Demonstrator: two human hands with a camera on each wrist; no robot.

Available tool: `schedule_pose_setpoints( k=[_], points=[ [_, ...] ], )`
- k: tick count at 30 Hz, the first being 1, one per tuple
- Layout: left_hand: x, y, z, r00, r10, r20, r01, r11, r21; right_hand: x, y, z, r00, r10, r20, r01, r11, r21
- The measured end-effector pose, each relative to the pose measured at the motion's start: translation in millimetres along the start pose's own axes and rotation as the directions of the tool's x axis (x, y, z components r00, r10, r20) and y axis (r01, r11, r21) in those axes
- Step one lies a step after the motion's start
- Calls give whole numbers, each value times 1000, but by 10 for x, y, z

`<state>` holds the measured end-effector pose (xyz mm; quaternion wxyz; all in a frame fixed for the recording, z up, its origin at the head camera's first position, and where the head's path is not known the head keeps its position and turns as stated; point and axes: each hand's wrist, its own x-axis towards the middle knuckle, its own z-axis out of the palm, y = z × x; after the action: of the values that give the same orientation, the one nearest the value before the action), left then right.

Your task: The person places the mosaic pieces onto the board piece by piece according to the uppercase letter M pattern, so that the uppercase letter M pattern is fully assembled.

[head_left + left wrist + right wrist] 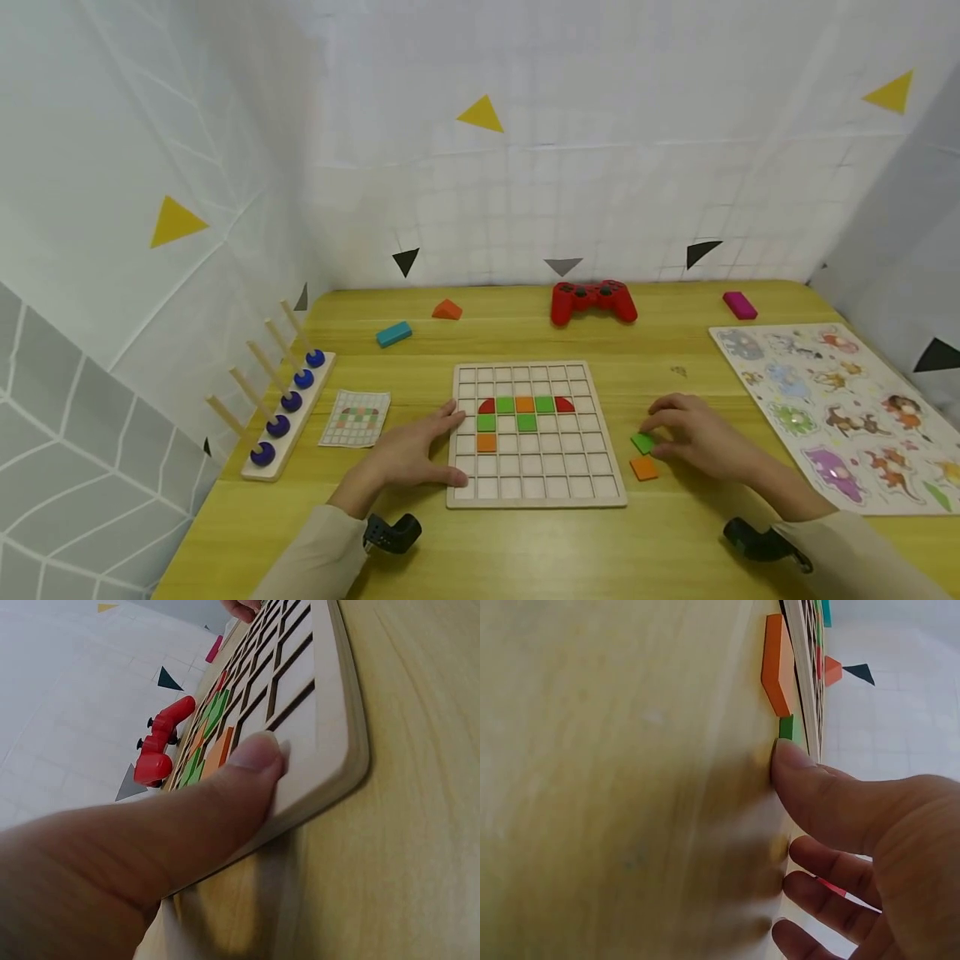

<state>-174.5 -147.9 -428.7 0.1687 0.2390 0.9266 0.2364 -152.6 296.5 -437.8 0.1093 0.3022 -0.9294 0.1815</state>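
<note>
A wooden grid board (536, 492) lies flat on the table with red, green and orange tiles in several of its squares. My left hand (408, 450) rests at the board's left edge, fingers extended. Its thumb (232, 769) presses on the near left corner. To the right of the board, my right hand (697, 437) pinches a loose green tile (642, 442) between thumb and forefinger, down at the table. Just in front of that tile lies an orange tile (643, 467). In the right wrist view the thumb (810, 780) covers part of the green tile.
A pattern card (355, 418) and a peg stand (258, 471) with blue beads are on the left. Along the back lie a blue block (393, 334), an orange block (447, 310), a red game controller (593, 302) and a magenta block (740, 306). An animal puzzle board (817, 400) lies far right.
</note>
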Motion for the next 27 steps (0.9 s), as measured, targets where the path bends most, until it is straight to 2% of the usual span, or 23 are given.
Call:
schedule_pose_setpoints(
  k=[7, 15, 21, 27],
  points=[
    [21, -12, 1, 1000, 5, 7, -5, 1000, 14, 2, -2, -11, 999, 22, 25, -22, 1000, -8],
    [46, 11, -8, 1000, 12, 19, -13, 999, 36, 72, -43, -8, 995, 94, 38, -95, 995, 20],
    [39, 18, -9, 1000, 16, 13, -17, 1000, 23, 212, -159, 13, 994, 98, 48, -100, 994, 34],
    [54, 17, 2, 1000, 16, 7, -16, 999, 27, 425, -291, 159, 995, 69, 68, -71, 997, 31]
  ],
)
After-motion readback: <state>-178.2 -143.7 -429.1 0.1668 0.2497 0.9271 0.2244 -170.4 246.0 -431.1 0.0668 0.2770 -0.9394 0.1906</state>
